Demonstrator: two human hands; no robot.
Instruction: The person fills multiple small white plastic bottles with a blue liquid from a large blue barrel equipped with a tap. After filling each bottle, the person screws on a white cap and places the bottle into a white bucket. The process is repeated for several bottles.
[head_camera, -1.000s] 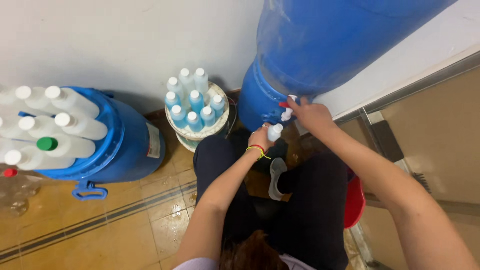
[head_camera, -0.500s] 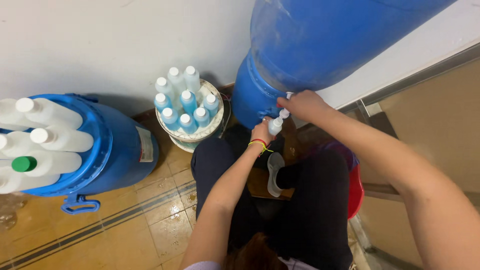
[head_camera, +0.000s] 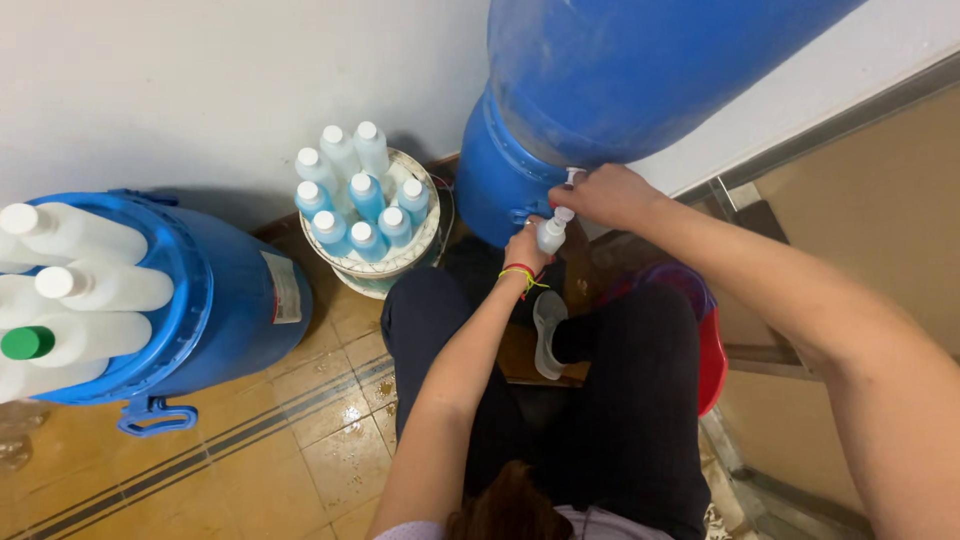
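Tiled ochre floor (head_camera: 300, 450), wet in patches, meets a plain white wall (head_camera: 200, 90). Far left of the big drum: a shorter blue barrel (head_camera: 220, 310) with white bottles (head_camera: 90, 290) laid across its top, one with a green cap. Between that and the drum, a white bucket (head_camera: 400, 262) packed with upright bottles of pale blue liquid (head_camera: 365, 200), white caps up. Left hand (head_camera: 525, 250), with a coloured band at the wrist, is closed round a small bottle (head_camera: 550, 236) held right against the drum's lower front, just under the tap. Bottle's long axis runs near upright, slightly tilted; its white-rimmed mouth points up toward the tap. Big blue drum (head_camera: 620, 90) sits raised, leaning out over the seated person's knees. Right hand (head_camera: 610, 195) is bunched with fingers pinched on the white tap (head_camera: 574, 176) at the drum's base; whether the tap is open I cannot tell, and no stream is clear. Judged step: filling the bottle at the tap. Next move likely calls for shutting the tap cleanly, keeping the bottle upright while drawing it away, then capping. Red stool edge (head_camera: 712, 350) shows below the drum, right of the legs.
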